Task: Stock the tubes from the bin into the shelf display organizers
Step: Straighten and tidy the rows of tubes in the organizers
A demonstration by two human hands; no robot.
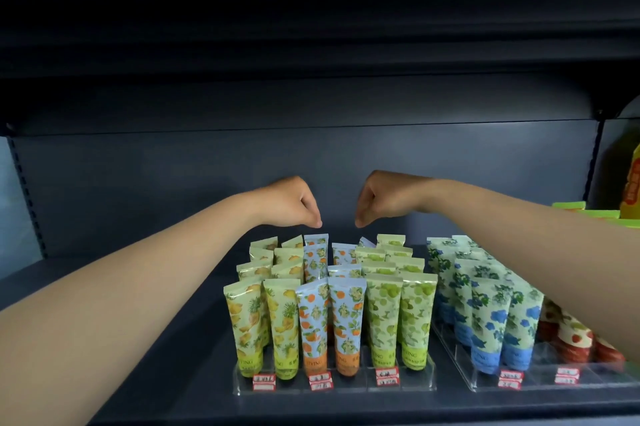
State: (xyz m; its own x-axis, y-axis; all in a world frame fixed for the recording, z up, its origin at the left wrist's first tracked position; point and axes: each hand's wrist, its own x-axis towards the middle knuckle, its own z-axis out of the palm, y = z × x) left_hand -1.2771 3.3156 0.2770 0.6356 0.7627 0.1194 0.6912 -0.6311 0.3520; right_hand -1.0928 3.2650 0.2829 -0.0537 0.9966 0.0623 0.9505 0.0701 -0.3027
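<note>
Two clear acrylic organizers stand on the dark shelf. The left organizer (pixel 429 387) holds upright rows of yellow fruit tubes (pixel 244 318), blue-and-orange tubes (pixel 313 325) and green tubes (pixel 417 315). The right organizer (pixel 540 386) holds blue-flower tubes (pixel 519 325) and red tubes (pixel 571 339), partly hidden by my right arm. My left hand (pixel 289 202) and my right hand (pixel 384 197) hover over the back rows of the left organizer, fingers curled downward, fingertips just above the rear blue-and-orange tubes. Neither hand holds a tube. No bin is in view.
Red-and-white price tags (pixel 320 381) line the organizers' front edges. The shelf above (pixel 311 27) overhangs close over my hands. Bare shelf floor (pixel 156 356) lies left of the organizers. Yellow and green packaged goods (pixel 630 197) sit in the neighbouring bay at right.
</note>
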